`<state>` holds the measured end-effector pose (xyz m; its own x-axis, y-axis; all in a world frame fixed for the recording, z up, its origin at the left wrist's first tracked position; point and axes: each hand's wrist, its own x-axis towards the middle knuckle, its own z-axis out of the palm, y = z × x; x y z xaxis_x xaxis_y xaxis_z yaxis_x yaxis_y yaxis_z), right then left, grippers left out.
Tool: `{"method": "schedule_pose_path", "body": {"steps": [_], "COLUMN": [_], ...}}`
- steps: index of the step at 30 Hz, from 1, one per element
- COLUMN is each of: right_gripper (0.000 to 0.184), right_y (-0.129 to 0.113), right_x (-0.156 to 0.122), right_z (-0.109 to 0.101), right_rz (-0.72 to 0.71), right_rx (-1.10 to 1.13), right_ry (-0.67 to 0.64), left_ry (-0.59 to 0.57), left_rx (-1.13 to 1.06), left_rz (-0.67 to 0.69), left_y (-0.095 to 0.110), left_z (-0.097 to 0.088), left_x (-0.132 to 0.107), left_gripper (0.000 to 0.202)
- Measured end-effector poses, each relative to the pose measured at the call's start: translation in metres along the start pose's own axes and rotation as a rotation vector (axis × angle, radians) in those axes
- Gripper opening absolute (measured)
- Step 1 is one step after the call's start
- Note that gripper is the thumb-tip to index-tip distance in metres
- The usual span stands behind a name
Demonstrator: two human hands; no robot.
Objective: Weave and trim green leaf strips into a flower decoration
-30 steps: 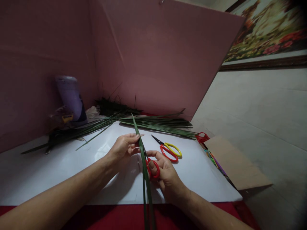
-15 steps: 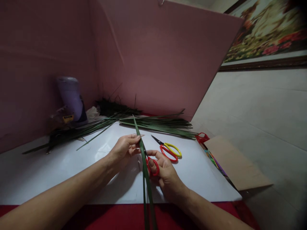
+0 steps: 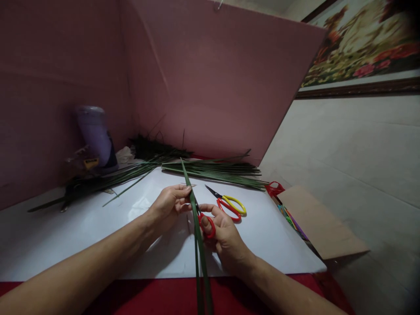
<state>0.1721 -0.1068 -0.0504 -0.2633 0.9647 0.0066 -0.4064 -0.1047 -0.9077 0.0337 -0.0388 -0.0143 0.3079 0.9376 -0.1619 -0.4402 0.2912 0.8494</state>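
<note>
My left hand (image 3: 169, 204) pinches a long green leaf strip (image 3: 198, 245) that runs from near me up over the white sheet (image 3: 65, 236). My right hand (image 3: 223, 238) is closed on red-handled scissors (image 3: 207, 225), thumb and fingers through the loops, with the blades at the leaf just beside my left fingers. The leaf's lower part looks split into two narrow strips. A second pair of scissors (image 3: 229, 205), with one red and one yellow handle, lies just right of my hands.
Bundles of green leaf strips (image 3: 216, 169) lie along the back of the sheet below a pink board (image 3: 213, 78). A purple container (image 3: 95, 135) stands at the back left. A brown cardboard piece (image 3: 318, 223) and coloured items (image 3: 288, 216) sit at the right edge. Red cloth (image 3: 157, 297) shows in front.
Both hands with the scissors and the leaf have shifted slightly up and left; the grip is unchanged.
</note>
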Motion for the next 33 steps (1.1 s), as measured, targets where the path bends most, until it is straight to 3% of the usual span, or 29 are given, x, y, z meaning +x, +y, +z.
{"method": "schedule_pose_path", "body": {"steps": [24, 33], "right_gripper": [0.046, 0.042], "right_y": [-0.0031, -0.0041], "right_x": [0.0026, 0.0038], "right_z": [-0.0048, -0.0060], "right_rz": [-0.002, -0.038], "right_rx": [-0.047, -0.071], "right_ry": [-0.015, -0.030], "left_ry": [-0.058, -0.067], "left_rx": [0.012, 0.065], "left_rz": [-0.013, 0.050], "left_y": [0.0004, 0.0052], "left_z": [-0.0005, -0.0047], "left_x": [-0.0037, 0.0040], "left_gripper": [0.015, 0.005]}}
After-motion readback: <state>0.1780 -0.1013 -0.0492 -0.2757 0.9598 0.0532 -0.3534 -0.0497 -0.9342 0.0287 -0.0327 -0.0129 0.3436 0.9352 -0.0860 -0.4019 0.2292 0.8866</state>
